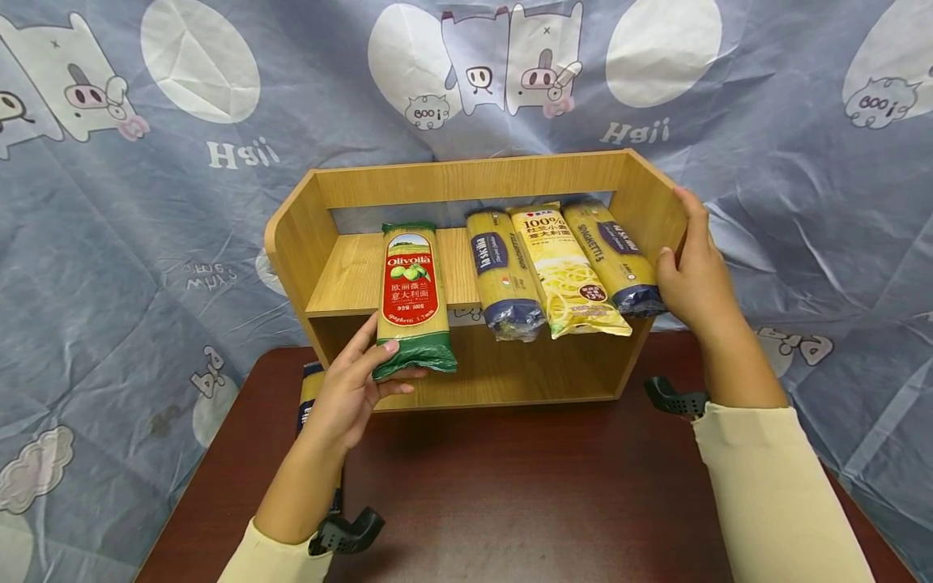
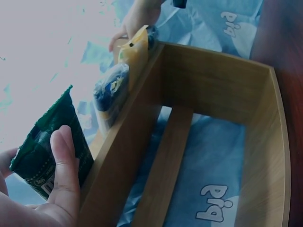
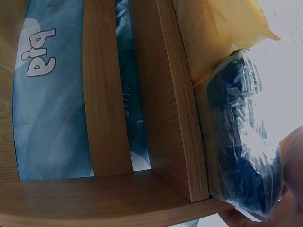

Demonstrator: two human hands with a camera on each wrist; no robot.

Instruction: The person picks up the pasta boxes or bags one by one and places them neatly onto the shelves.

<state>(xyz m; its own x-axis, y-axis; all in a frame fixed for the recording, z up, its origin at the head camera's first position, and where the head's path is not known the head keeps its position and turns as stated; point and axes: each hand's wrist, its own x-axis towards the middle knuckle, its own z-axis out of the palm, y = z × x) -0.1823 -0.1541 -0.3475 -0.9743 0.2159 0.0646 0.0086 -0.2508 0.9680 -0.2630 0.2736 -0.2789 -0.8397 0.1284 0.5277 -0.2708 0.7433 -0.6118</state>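
Observation:
My left hand (image 1: 357, 389) holds a red-labelled spaghetti packet (image 1: 410, 304) by its green lower end, thumb on top and fingers beneath. The packet lies on the left of the upper board of a small wooden shelf (image 1: 474, 178), its end jutting past the front edge. In the left wrist view the thumb presses the packet's green end (image 2: 61, 137). My right hand (image 1: 696, 275) grips the shelf's right side panel, close to the blue-ended spaghetti packet (image 1: 615, 259). The right wrist view shows that packet's blue end (image 3: 244, 156) beside the fingers.
A yellow pasta packet (image 1: 568, 275) and another blue-ended spaghetti packet (image 1: 505, 271) lie on the upper board, ends overhanging. One more packet (image 1: 309, 389) lies on the dark red table (image 1: 510, 494), partly behind the left forearm. A patterned cloth (image 1: 466, 97) hangs behind the shelf.

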